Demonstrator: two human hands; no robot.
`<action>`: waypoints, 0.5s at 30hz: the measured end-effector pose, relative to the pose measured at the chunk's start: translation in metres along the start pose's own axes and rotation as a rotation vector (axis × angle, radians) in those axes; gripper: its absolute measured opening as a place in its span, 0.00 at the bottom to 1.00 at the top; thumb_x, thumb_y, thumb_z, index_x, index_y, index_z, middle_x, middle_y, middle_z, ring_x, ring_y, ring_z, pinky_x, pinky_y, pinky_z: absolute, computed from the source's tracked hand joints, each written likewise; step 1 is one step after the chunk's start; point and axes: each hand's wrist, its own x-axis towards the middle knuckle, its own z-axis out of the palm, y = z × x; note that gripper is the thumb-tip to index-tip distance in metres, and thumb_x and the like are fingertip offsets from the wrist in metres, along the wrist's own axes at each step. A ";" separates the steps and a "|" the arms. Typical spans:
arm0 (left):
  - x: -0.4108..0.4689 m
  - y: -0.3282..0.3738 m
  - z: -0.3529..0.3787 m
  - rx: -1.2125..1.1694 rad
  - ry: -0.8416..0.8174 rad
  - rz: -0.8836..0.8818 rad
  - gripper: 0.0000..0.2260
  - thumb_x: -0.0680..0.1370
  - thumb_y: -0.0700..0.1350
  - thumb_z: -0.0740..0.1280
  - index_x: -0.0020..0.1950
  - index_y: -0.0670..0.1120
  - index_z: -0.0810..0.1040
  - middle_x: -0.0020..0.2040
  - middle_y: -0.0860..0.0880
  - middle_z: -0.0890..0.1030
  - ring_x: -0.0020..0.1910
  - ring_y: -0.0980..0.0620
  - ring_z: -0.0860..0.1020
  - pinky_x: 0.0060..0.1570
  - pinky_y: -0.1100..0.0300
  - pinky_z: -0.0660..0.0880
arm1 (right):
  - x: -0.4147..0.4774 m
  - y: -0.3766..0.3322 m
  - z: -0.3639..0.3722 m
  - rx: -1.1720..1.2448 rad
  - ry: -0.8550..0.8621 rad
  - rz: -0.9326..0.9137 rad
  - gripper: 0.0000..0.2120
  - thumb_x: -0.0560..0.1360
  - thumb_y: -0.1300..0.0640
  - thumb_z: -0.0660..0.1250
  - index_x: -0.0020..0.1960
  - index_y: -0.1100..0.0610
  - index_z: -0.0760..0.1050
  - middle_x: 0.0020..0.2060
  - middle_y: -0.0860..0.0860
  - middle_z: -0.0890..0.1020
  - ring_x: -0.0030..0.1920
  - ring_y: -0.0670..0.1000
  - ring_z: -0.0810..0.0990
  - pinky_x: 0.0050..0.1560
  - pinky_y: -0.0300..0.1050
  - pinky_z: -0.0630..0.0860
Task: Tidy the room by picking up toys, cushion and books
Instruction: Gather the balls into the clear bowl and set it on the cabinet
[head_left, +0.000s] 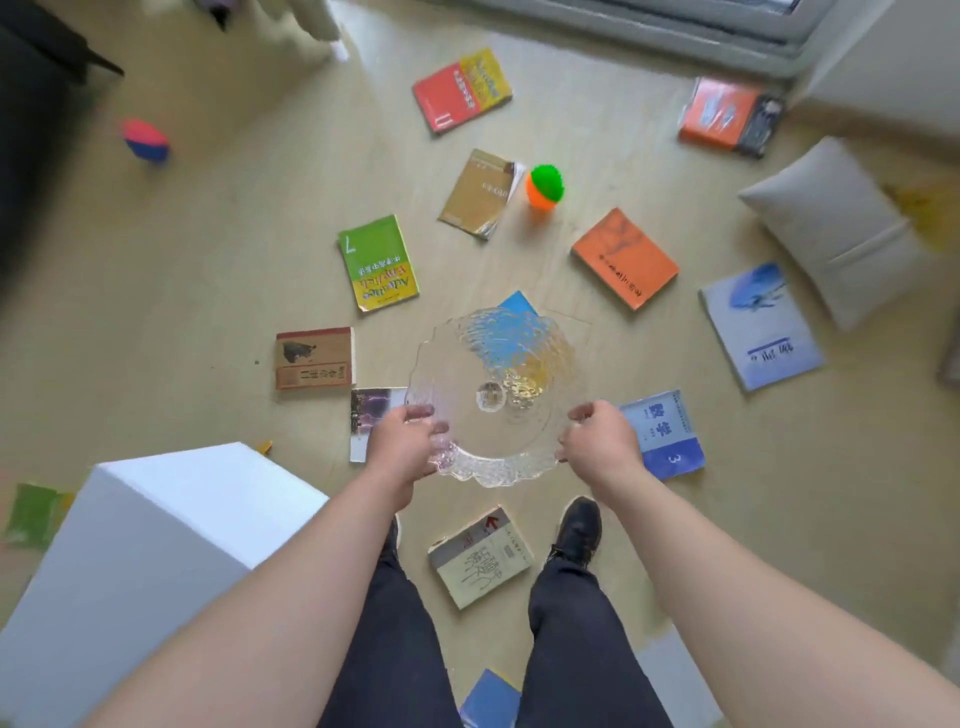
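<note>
Lying scattered round the feet, the books are most of the job: from the held dish, a cream book at six o'clock, a blue book at four, a green book at eleven. Further out sit a spiky ball at twelve, the cushion at two and a pink-blue ball at ten. The left hand and right hand each curl round the rim of a clear glass dish, held above the floor. It looks fragile, so it is best set down level with both hands, perhaps on the white box at eight, before stooping.
</note>
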 end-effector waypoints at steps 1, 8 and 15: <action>-0.019 0.007 -0.001 -0.045 0.019 0.000 0.09 0.82 0.36 0.61 0.60 0.44 0.75 0.47 0.48 0.82 0.36 0.51 0.78 0.35 0.59 0.77 | -0.013 -0.011 -0.017 0.023 -0.023 -0.027 0.11 0.66 0.60 0.59 0.47 0.50 0.73 0.44 0.59 0.84 0.49 0.63 0.84 0.52 0.61 0.81; -0.100 0.069 0.003 -0.292 -0.007 0.053 0.11 0.78 0.30 0.62 0.58 0.39 0.75 0.52 0.38 0.82 0.49 0.37 0.83 0.44 0.47 0.83 | -0.080 -0.095 -0.105 0.165 0.022 -0.231 0.11 0.80 0.63 0.59 0.55 0.57 0.78 0.36 0.52 0.82 0.31 0.50 0.81 0.34 0.41 0.74; -0.108 0.136 0.007 -0.357 -0.004 0.133 0.08 0.79 0.29 0.59 0.54 0.37 0.75 0.54 0.37 0.81 0.51 0.39 0.82 0.44 0.49 0.83 | -0.066 -0.160 -0.129 0.131 0.090 -0.377 0.12 0.81 0.62 0.60 0.56 0.61 0.81 0.35 0.49 0.82 0.29 0.47 0.80 0.33 0.40 0.75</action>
